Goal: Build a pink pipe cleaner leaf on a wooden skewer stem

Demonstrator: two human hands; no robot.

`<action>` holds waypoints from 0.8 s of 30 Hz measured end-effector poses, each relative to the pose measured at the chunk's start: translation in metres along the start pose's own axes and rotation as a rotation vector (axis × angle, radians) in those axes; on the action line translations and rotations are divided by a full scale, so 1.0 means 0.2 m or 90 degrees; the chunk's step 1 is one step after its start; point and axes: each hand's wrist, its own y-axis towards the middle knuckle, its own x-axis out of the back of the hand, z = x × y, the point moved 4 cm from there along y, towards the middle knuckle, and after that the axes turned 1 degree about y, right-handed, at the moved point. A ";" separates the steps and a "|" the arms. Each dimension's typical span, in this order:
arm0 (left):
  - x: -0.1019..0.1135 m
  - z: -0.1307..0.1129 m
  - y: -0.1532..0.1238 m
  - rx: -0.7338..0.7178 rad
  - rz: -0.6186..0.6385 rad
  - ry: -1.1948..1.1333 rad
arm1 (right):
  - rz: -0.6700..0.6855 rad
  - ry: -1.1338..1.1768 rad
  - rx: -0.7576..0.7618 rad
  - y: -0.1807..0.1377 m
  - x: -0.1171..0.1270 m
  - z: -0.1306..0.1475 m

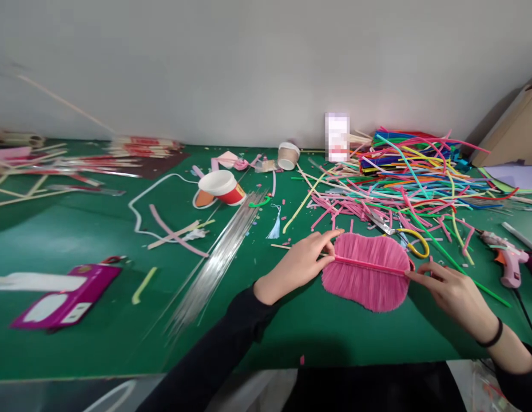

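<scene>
A flat pink fuzzy piece (366,270), shaped like a wide leaf with a pink stem across its middle, lies on the green table (98,320). My left hand (298,264) rests at its left end, fingers pinched on the stem tip. My right hand (448,289) pinches the stem's right end. Both sleeves are black, and a dark band circles my right wrist.
A big heap of coloured pipe cleaners (416,171) lies behind, with yellow-handled scissors (405,237) near it. A pink glue gun (508,260) is at right. A bundle of silver wires (218,257), a tipped red paper cup (221,187) and a magenta box (66,300) lie left.
</scene>
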 end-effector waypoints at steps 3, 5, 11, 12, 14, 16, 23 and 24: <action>0.01 -0.04 0.01 -0.052 0.002 0.097 | -0.004 0.006 0.006 0.01 0.00 0.01; 0.00 -0.07 0.01 -0.085 -0.019 0.155 | -0.017 0.004 0.010 0.01 0.01 0.02; -0.14 -0.16 0.01 -0.232 -0.060 0.168 | -0.034 -0.041 0.013 0.01 0.02 0.07; -0.17 -0.16 0.01 -0.247 -0.058 0.174 | -0.030 -0.044 0.007 0.01 0.02 0.08; -0.19 -0.17 0.01 -0.254 -0.064 0.189 | -0.019 -0.039 -0.011 0.00 0.01 0.08; -0.19 -0.18 0.00 -0.249 -0.082 0.193 | -0.011 -0.030 -0.029 0.00 0.00 0.07; -0.17 -0.24 0.00 -0.313 -0.073 0.110 | -0.014 -0.013 -0.051 0.02 -0.02 0.09; -0.18 -0.24 0.02 -0.310 -0.065 0.097 | -0.016 -0.010 -0.053 0.03 -0.02 0.09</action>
